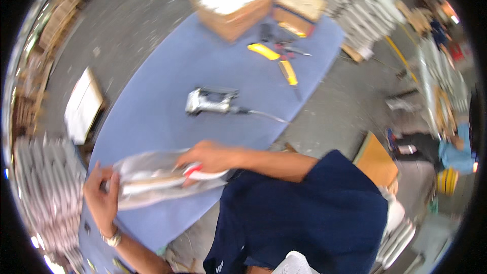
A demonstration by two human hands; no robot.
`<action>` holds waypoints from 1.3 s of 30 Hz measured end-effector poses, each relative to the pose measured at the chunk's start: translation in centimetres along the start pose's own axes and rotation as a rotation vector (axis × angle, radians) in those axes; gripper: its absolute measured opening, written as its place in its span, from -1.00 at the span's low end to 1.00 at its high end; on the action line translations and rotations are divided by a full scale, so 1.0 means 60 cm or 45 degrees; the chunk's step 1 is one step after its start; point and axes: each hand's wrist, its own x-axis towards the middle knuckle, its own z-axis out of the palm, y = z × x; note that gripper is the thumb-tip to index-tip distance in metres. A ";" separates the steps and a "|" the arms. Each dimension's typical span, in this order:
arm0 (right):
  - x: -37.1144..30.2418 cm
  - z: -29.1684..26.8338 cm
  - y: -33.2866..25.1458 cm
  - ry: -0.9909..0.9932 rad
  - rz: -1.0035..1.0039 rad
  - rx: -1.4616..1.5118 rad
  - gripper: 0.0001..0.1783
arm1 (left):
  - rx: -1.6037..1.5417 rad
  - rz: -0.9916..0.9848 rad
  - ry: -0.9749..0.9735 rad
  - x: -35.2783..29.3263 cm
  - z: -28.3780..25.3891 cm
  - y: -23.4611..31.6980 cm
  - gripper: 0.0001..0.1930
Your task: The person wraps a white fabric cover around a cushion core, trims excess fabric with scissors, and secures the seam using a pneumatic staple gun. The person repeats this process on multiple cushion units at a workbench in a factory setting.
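A long, slim package in clear plastic wrap (147,185) lies across the near left part of the blue-covered table (167,71). Pale and brown strips show through the film. At the package's left end my left hand (101,190), with a watch on its wrist, has its thumb and fingers curled on the film's edge. Over the right end, my right hand (205,157) is closed round a small red-and-white object (193,170); blur hides its kind. Beyond the package rests a silver staple gun (210,101), with a thin hose running off to the right.
At the table's far end stand a cardboard box (236,23) heaped with white material and a smaller box (299,7). Yellow-handled cutters (287,72) lie before them. Stacked wrapped goods (48,182) flank the left side. Another person (446,147) is at the far right.
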 end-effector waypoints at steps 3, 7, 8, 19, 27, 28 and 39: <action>-0.057 -0.031 0.113 0.002 0.353 -0.408 -0.50 | -0.031 -0.056 0.011 -0.002 -0.004 -0.012 -0.89; -0.101 -0.047 0.176 -0.017 0.622 -0.764 -0.56 | -0.058 -0.221 0.003 -0.013 -0.015 -0.002 -0.85; -0.093 -0.057 0.165 -0.120 0.643 -0.774 -0.54 | -0.072 -0.191 -0.014 -0.017 -0.020 -0.005 -0.85; -0.031 -0.078 0.164 -0.264 0.695 -0.996 -0.60 | -0.413 -0.391 -0.025 -0.048 -0.032 -0.016 -0.86; 0.151 0.030 -0.140 0.219 -0.559 0.078 -0.70 | -0.638 -0.301 0.167 -0.046 -0.010 -0.021 -0.85; 0.162 0.038 -0.151 0.242 -0.519 0.079 -0.71 | -0.663 -0.309 0.162 -0.035 -0.009 -0.019 -0.85; 0.174 0.079 -0.109 0.244 -0.580 -0.034 -0.87 | -0.607 -0.286 0.268 -0.037 0.002 -0.017 -0.83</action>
